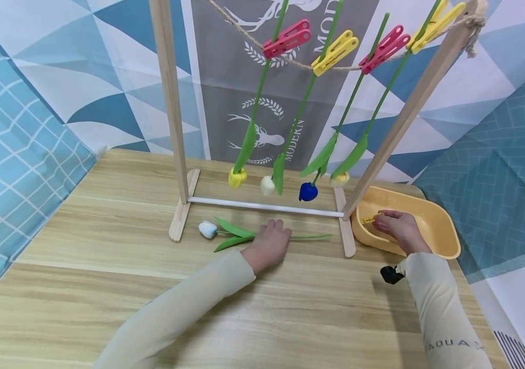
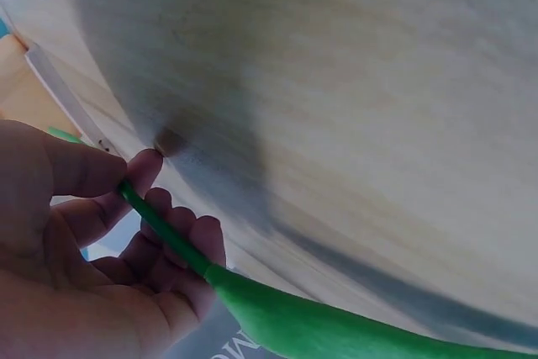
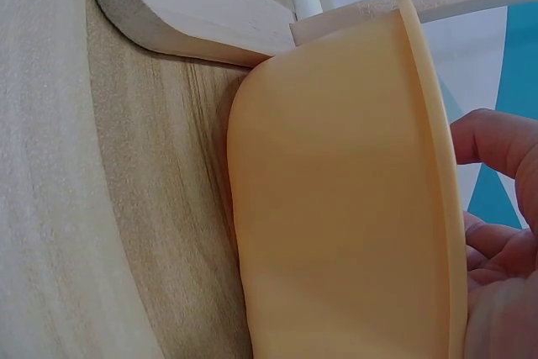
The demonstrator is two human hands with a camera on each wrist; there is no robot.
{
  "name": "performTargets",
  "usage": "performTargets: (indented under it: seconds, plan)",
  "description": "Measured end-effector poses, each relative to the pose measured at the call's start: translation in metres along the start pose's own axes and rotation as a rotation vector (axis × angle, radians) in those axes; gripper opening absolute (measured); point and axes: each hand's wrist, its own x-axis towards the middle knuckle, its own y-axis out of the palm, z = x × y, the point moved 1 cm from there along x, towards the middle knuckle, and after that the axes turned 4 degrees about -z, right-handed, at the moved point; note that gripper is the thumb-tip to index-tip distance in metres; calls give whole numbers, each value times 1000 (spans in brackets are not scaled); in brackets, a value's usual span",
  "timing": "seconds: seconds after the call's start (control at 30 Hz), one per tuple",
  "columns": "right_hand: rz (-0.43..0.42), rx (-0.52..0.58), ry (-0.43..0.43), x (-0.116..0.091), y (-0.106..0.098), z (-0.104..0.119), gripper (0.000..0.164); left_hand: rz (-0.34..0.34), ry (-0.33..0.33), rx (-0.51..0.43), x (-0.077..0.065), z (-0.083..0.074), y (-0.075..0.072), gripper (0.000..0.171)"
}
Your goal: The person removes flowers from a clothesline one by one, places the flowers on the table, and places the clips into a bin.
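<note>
A white artificial tulip (image 1: 207, 229) with green leaves lies along the tabletop, bloom to the left. My left hand (image 1: 269, 245) is over its middle; in the left wrist view, thumb and finger pinch the green stem (image 2: 175, 237). Over the orange basin (image 1: 447, 225), my right hand (image 1: 401, 230) holds a yellow clothespin (image 1: 369, 219) at its fingertips. In the right wrist view the basin wall (image 3: 345, 191) stands in front of part of that hand (image 3: 504, 233), and the clothespin is hidden there.
A wooden frame (image 1: 170, 97) carries a rope (image 1: 239, 29). Several tulips hang from it bloom down by red clothespins (image 1: 287, 39) and yellow clothespins (image 1: 335, 52). A white bar (image 1: 262, 206) joins the feet. The basin stands beside the right foot (image 1: 346, 238).
</note>
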Motion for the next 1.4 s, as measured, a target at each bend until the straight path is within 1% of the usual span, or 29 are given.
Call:
performTargets:
  seconds: [0.13, 0.37, 0.53, 0.7, 0.8, 0.97, 1.2, 1.4]
  plan:
    - [-2, 5, -8, -1, 0, 0, 59, -2, -1, 6, 0, -1, 1, 21]
    - [0, 2, -17, 1, 0, 0, 59, -28, 9, 5, -2, -1, 0, 20]
    - [2, 4, -17, 0, 1, 0, 58, -21, 0, 9, -2, -1, 0, 18]
    - [9, 8, -20, -1, 1, 0, 57, -2, -11, 25, -3, -2, -1, 19]
    - [19, -3, -14, 0, 1, -1, 58, -2, -13, 29, -3, -2, -1, 19]
    - [55, -53, -2, 2, 1, 0, 61, -8, -16, 34, -3, -2, 0, 19]
    - [129, -142, -37, 4, 2, 1, 60, 9, -17, 25, -3, -1, -1, 21]
    - [136, -255, -34, 9, 5, 2, 54, 13, -22, 3, -3, -1, -2, 21]
